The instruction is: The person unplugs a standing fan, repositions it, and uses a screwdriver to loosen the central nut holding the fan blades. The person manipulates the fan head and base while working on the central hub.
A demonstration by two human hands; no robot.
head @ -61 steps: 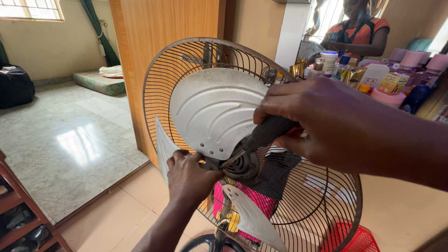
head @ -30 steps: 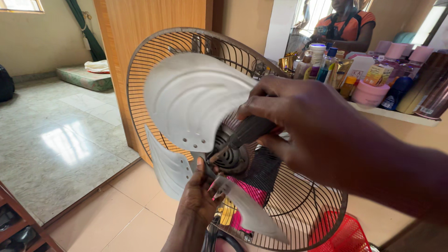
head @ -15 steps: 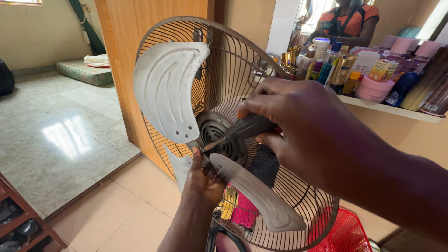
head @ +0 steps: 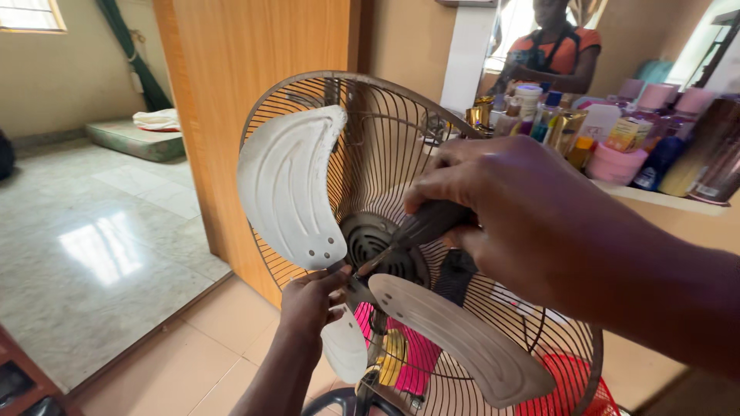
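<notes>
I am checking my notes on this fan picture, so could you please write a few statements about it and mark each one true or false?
1. The right hand grips a dark-handled screwdriver aimed at the fan hub. True.
2. The left hand rests on the floor. False: it is at the hub, below the upper blade.
3. The blades are black. False: they are pale grey.
4. A wire guard stands behind the blades. True.

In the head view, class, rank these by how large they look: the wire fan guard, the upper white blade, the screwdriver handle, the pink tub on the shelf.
1. Wire fan guard
2. Upper white blade
3. and 4. Screwdriver handle and pink tub: they look alike, and the handle is nearer and partly covered by the right hand, so no ranking.
</notes>
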